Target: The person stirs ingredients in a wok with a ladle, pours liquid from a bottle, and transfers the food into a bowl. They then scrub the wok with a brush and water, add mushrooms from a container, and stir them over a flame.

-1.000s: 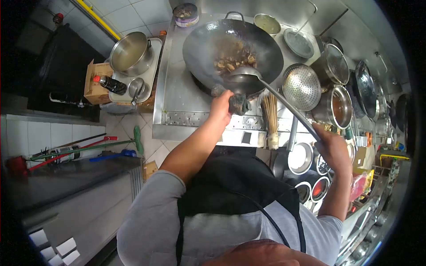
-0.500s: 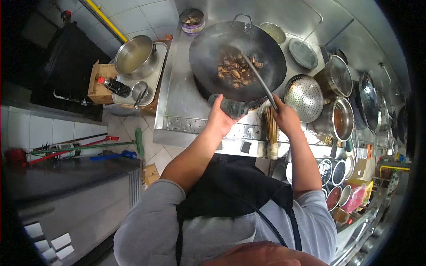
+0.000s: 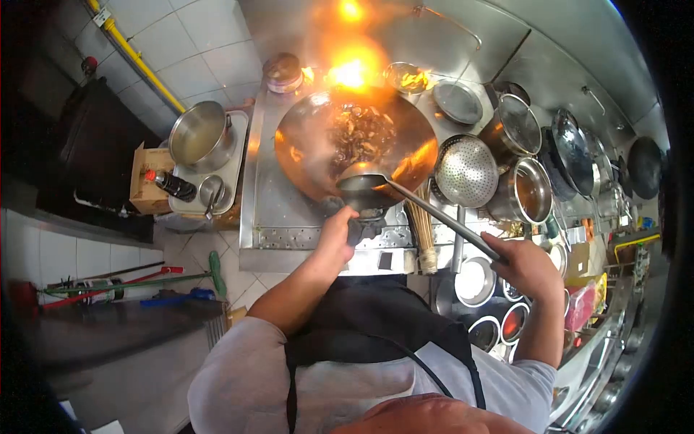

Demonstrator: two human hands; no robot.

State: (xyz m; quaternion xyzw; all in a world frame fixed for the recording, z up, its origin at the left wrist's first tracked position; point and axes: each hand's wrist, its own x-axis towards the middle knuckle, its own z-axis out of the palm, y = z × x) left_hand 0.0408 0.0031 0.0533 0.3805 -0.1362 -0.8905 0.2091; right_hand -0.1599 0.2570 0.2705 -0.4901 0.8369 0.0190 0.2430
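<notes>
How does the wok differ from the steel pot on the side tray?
The wok is dark and shallow; the steel pot is shiny, smaller and straight-walled. The wok holds brown food, with flames behind; the steel pot shows neither. The left hand grips the wok through a cloth, the right hand's ladle over it; no hand nears the steel pot. Both are round.

White tiled wall (image 3: 210,43), yellow pipe (image 3: 137,58), steel backsplash (image 3: 506,43), pale tiled floor (image 3: 195,246).

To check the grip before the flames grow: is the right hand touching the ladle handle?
Touching. The head view shows the right hand closed around the near end of the ladle handle, with no gap visible between them.
</notes>
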